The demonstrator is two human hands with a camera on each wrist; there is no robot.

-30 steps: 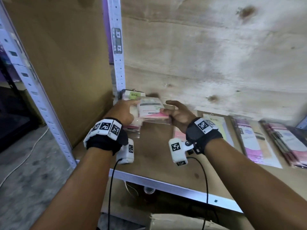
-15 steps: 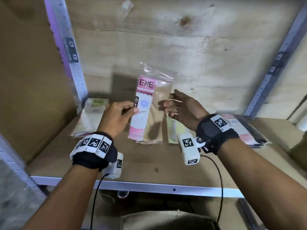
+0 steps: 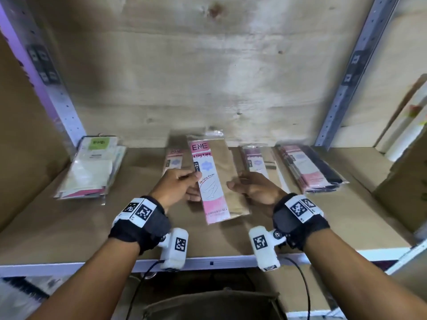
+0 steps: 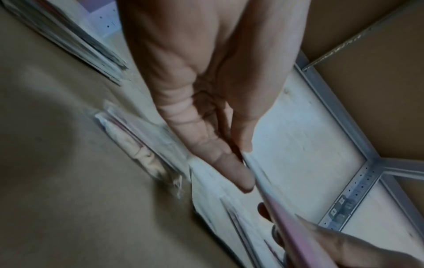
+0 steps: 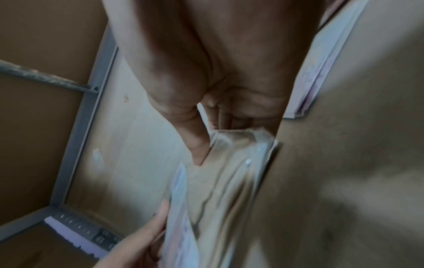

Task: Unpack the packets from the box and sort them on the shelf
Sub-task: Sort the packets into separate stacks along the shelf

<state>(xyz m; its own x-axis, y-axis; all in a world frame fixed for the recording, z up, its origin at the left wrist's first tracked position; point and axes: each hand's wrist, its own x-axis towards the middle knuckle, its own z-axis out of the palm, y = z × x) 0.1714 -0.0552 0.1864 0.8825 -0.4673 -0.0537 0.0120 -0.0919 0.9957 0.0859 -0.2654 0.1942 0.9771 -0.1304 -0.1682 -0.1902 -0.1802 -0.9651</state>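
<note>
A clear packet with a pink ENE stocking label and tan stockings (image 3: 213, 181) is held tilted above the wooden shelf (image 3: 69, 227). My left hand (image 3: 180, 188) pinches its left edge between thumb and fingers (image 4: 236, 174). On the right edge my right hand (image 3: 251, 188) grips it, thumb (image 5: 197, 145) on the plastic (image 5: 229, 172). Other packets lie on the shelf: a pale stack with a green label (image 3: 92, 169) at far left, pink ones (image 3: 173, 158) behind the held packet, and dark stacks (image 3: 309, 167) to the right.
Perforated metal uprights (image 3: 346, 72) frame the plywood back wall. A cardboard box (image 3: 402, 181) stands at the shelf's right end. An open brown box (image 3: 212, 303) sits below the shelf's front rail (image 3: 219, 262). Cables hang from both wrist cameras.
The packet was lifted from the left stack, stood upright between both hands, and now sits lower and more tilted over the shelf's middle. My right hand now grips its right edge.
</note>
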